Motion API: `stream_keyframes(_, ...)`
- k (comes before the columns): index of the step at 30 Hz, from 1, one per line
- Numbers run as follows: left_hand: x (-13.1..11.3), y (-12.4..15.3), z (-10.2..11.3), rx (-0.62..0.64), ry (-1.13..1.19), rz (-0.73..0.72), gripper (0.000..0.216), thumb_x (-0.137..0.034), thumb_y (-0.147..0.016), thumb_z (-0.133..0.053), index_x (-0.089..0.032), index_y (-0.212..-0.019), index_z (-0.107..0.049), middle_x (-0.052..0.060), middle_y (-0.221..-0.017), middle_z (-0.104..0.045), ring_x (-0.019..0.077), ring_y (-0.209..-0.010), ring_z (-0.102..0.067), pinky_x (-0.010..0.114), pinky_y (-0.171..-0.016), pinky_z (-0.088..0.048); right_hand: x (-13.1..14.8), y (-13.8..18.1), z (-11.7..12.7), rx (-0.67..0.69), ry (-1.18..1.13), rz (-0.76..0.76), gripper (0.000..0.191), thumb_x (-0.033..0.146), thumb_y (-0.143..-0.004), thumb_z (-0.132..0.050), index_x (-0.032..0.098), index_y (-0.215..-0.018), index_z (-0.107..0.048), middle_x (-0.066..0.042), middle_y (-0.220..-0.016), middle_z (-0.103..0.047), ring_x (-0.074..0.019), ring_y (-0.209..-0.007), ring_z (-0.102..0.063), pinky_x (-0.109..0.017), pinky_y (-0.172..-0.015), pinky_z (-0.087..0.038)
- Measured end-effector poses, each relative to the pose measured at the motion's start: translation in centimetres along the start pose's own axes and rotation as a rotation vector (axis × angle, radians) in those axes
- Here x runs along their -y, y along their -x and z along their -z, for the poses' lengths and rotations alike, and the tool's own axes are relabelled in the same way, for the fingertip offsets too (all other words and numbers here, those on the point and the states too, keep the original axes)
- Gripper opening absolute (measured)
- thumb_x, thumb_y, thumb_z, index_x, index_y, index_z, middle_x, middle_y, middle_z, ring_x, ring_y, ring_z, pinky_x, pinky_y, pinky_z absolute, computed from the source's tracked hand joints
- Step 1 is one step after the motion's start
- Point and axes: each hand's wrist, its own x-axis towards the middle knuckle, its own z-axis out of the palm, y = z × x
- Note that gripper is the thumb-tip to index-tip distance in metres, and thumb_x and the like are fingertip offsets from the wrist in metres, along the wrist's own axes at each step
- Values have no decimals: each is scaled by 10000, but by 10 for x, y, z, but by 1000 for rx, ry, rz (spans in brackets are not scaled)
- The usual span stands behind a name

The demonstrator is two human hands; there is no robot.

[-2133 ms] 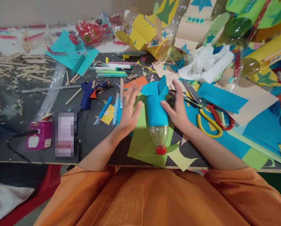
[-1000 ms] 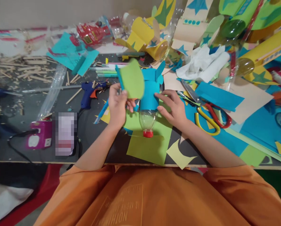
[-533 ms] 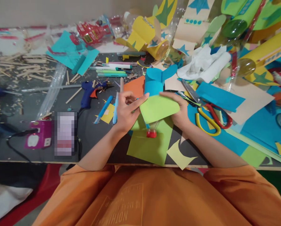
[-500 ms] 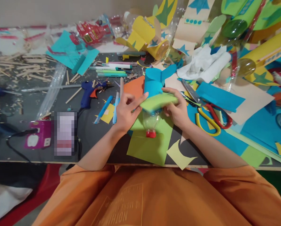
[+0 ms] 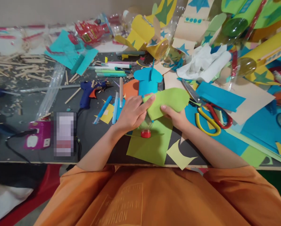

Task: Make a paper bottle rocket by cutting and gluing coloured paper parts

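A clear plastic bottle (image 5: 146, 126) with a red cap lies with its cap toward me. Blue paper (image 5: 148, 88) wraps its far part, and blue fins (image 5: 152, 75) stand out at the far end. My left hand (image 5: 132, 114) is closed around the bottle's left side. Its index finger lies on the left end of a rounded light-green paper piece (image 5: 172, 101). My right hand (image 5: 177, 116) pinches that piece, thumb on top and fingers hidden behind. The green paper covers part of the bottle.
Red-and-yellow-handled scissors (image 5: 207, 121) lie to the right. A blue glue gun (image 5: 87, 92), markers (image 5: 111, 72) and a phone (image 5: 64, 134) are on the left. Under the bottle is a green sheet (image 5: 146, 150). Paper-covered bottles (image 5: 142, 31) and crumpled tissue (image 5: 204, 64) stand farther back.
The green piece has swung from nearly edge-on to facing me and moved right. The bottle has shifted slightly left and turned, so its blue fins show differently. My left hand has moved over the bottle.
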Motion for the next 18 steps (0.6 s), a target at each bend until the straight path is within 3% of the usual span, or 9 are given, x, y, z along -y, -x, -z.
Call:
stream_keyframes(3, 6, -1, 8, -61, 37, 124, 580, -394, -1040, -282, -402, -1580, -72, 99, -1483, -511, 268, -1318, -550, 418, -1033, -477, -4, -12, 3, -149, -136, -15, 494, 628, -576, -849, 241, -676, -558, 79, -494, -483, -66, -362, -404, -221, -327, -338)
stream_keyframes(5, 11, -4, 20, -119, 1, 286, 539, -412, -1026, -306, -406, -1550, -176, 81, -1514, -482, 268, -1344, -532, 431, -1077, -461, -3, -20, 5, -215, -189, -13, 485, 603, -546, -866, 245, -722, -590, 70, -544, -545, -69, -381, -457, -216, -336, -355)
stream_keyframes(7, 15, -5, 37, -97, -111, 479, 479, -407, -986, -405, -370, -1462, -366, 68, -1491, -502, 275, -1366, -503, 435, -1090, -455, 0, -26, 7, -258, -212, -17, 493, 589, -511, -878, 250, -749, -610, 62, -604, -603, -75, -417, -507, -216, -361, -388)
stream_keyframes(9, 19, -3, 57, -80, -229, 672, 414, -358, -924, -492, -283, -1330, -511, 88, -1408, -562, 286, -1356, -494, 460, -1105, -445, 3, -27, 9, -270, -228, -32, 496, 577, -485, -888, 249, -735, -612, 66, -614, -617, -75, -429, -518, -219, -379, -406)
stream_keyframes(12, 30, 9, 83, -35, -416, 980, 421, -306, -838, -544, -103, -1206, -559, 201, -1249, -612, 366, -1247, -553, 560, -1087, -429, 7, -23, 13, -215, -241, -72, 451, 516, -504, -903, 233, -663, -589, 76, -543, -559, -68, -422, -486, -221, -399, -413)
stream_keyframes(14, 42, 22, 91, 17, -502, 1137, 348, -332, -813, -578, -139, -1103, -567, 187, -1181, -634, 413, -1227, -550, 614, -1050, -432, 9, -17, 15, -168, -250, -97, 414, 447, -551, -899, 223, -588, -552, 78, -502, -503, -59, -420, -447, -223, -410, -398)
stream_keyframes(16, 57, 35, 91, -1, -478, 1243, 286, -412, -770, -658, -205, -909, -517, 133, -974, -647, 431, -1105, -600, 659, -982, -443, 9, -12, 16, -137, -281, -110, 409, 390, -598, -878, 221, -531, -511, 78, -476, -452, -57, -422, -411, -229, -422, -383)
stream_keyframes(18, 74, 45, 84, -101, -454, 1270, 514, -517, -623, -796, -255, -742, -370, 75, -794, -570, 444, -1018, -605, 672, -936, -437, 8, -8, 16, -117, -331, -134, 401, 367, -633, -856, 224, -518, -499, 79, -467, -421, -59, -426, -392, -235, -432, -377)
